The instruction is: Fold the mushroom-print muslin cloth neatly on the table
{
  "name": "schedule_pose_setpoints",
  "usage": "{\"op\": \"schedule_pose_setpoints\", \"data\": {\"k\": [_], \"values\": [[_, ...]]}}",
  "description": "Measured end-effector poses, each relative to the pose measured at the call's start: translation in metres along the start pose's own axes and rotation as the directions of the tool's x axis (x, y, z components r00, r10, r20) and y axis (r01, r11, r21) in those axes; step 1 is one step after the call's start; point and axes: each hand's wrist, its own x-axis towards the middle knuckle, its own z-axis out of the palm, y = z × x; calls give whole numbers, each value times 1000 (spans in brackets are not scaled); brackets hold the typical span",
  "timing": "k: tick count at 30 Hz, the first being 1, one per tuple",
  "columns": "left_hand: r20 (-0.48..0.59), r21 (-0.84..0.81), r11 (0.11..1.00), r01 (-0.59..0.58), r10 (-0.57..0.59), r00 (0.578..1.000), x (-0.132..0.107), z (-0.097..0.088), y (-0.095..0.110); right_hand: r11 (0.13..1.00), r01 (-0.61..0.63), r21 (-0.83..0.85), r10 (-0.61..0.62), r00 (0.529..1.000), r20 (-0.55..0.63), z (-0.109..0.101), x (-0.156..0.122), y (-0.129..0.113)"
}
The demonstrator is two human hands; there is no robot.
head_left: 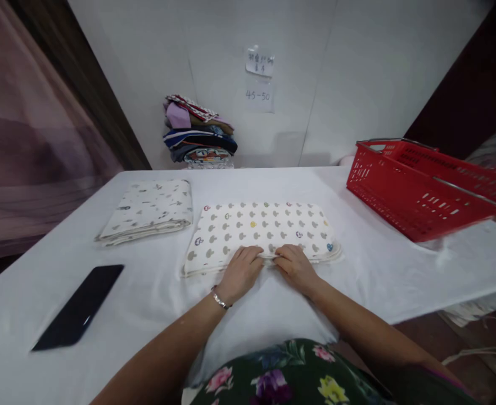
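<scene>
A white folded cloth [258, 228] with a print of small grey mushroom-like shapes lies flat on the table in front of me. A few of the shapes are purple, yellow or blue. At the middle of its near edge, my left hand [244, 267] has its fingers curled over the folded layers. My right hand [295, 267] grips the same edge a little to the right, close to the left one. Both thumbs point inward. The undersides of the fingers are hidden.
Another folded printed cloth [155, 205] rests at the left, with a dark flat phone-like slab [81, 306] nearer me. Folded clothes [199, 135] are stacked by the wall. A red plastic basket [412, 197] stands at the right on the white-covered table [147, 315].
</scene>
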Motion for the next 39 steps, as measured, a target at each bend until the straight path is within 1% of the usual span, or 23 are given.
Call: {"op": "schedule_pose_setpoints", "data": {"k": [3,6,12,14,18,20,25,29,32,34,37,39], "values": [[-30,7,1000,-6,6,1000,2,-2,0,1000,-8,-29,9,999,40,0,1,0],[-38,29,999,-26,27,999,3,-2,1,999,-2,-47,5,998,70,1,1,1],[-38,74,996,-52,55,998,4,5,-1,998,-1,-63,5,998,61,3,-1,2],[-15,79,995,-58,59,998,6,6,-1,997,6,-71,-2,998,58,5,-1,3],[95,114,990,-77,66,993,13,4,2,996,15,-85,-10,998,57,9,-2,6],[122,134,987,-87,70,990,17,4,4,995,9,-95,-2,998,65,9,-2,7],[93,149,986,-80,66,993,15,10,4,995,-9,-97,19,994,106,6,-3,6],[47,169,983,-76,69,996,14,14,3,996,26,-90,-15,992,127,3,-8,9],[11,189,979,-75,75,997,14,15,2,994,32,-102,-17,989,149,-6,-19,21],[6,200,977,-76,76,997,13,16,1,993,15,-118,2,990,141,-18,-32,34],[15,207,973,-99,98,995,13,17,0,987,-37,-159,60,988,142,-40,-57,55],[17,213,971,-112,111,994,14,17,0,975,-96,-201,126,981,146,-54,-75,68]]}}
